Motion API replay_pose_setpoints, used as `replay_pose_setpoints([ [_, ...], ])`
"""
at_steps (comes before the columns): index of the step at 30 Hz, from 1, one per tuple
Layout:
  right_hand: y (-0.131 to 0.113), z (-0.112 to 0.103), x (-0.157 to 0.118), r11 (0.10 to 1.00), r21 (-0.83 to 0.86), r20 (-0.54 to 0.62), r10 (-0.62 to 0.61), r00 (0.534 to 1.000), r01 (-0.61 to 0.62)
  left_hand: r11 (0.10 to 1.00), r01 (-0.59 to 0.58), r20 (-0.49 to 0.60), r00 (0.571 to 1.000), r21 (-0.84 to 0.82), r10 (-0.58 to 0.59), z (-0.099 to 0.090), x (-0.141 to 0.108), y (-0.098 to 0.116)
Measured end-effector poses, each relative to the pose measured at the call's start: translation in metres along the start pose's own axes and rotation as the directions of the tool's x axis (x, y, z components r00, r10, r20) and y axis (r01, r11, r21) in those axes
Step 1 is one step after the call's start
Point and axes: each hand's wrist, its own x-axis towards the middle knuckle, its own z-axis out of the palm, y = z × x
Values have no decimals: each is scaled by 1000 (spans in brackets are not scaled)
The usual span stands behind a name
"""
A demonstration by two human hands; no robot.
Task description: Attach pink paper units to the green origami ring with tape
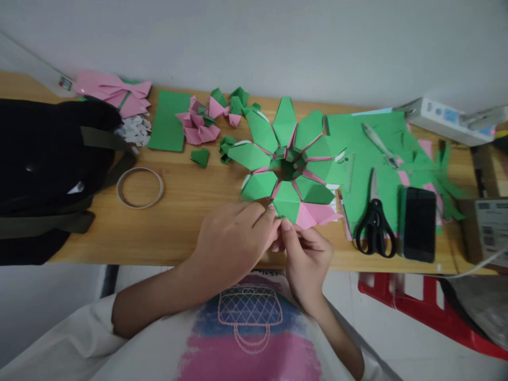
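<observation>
A large ring of folded green petals with pink paper between them, the paper flower [286, 119], lies at the middle of the table. My left hand [238, 238] has its fingers closed at the tip of the nearest green petal. Beside it, my right hand [308, 257] pinches the same tip between thumb and fingers. The fingertips of both hands nearly meet there. A pink folded piece [315, 214] sticks out to the right, just above my right hand. What lies beneath the fingertips is hidden.
Folded pink pieces [198, 127], a green sheet [169, 121] and a tape ring [118, 189] lie left. Black scissors [375, 227], a phone [419, 225] and a cutter [377, 140] lie right, near green sheets. A black bag [47, 174] covers the far left; a white power strip [448, 120] stands back right.
</observation>
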Motion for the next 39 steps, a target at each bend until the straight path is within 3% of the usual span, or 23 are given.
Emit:
replay_pose_setpoints([
  [7,6,-1,-3,999,-45,-7,-24,1000,24,996,-38,-104,993,83,47,4,-1,1],
  [18,8,1,-3,995,-72,-37,-77,996,74,990,5,-224,974,141,27,11,0,7],
  [23,6,1,-3,998,-33,-12,-51,999,51,995,-4,-211,977,98,24,9,0,2],
  [29,9,0,-4,991,-107,-50,-86,995,80,999,5,-240,971,38,4,12,-2,3],
  [39,12,0,-5,977,-178,-54,-132,990,121,993,1,-226,974,118,26,13,-2,4],
])
